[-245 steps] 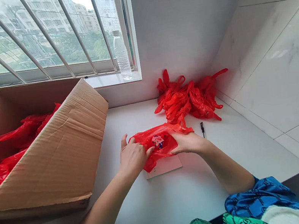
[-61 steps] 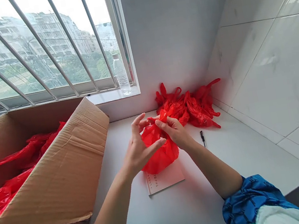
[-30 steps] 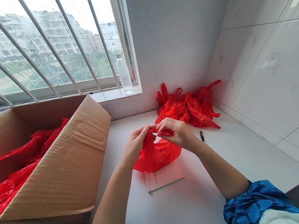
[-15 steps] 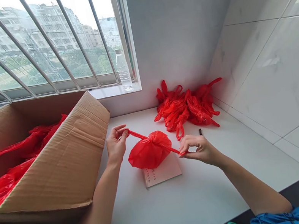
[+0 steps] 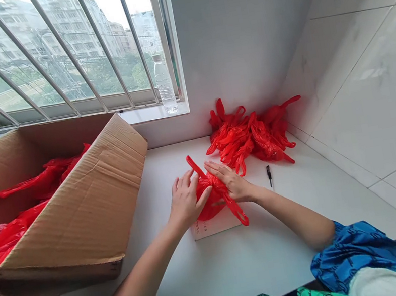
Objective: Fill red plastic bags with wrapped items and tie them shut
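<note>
Counter stretched from its near edge to the book. Red bag sat over it, knotted, two loops sticking out. Left hand and right hand cupped its sides, spread, unclenched. Box bounded left; pen right; red pile behind.

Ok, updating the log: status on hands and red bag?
Left hand, right hand flanking knotted red bag; handle ends loose; booklet partly covered; nothing seen blocking.

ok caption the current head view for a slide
Left hand and right hand on either side of a knotted red bag, an open box and a heap of red bags nearby.
</note>
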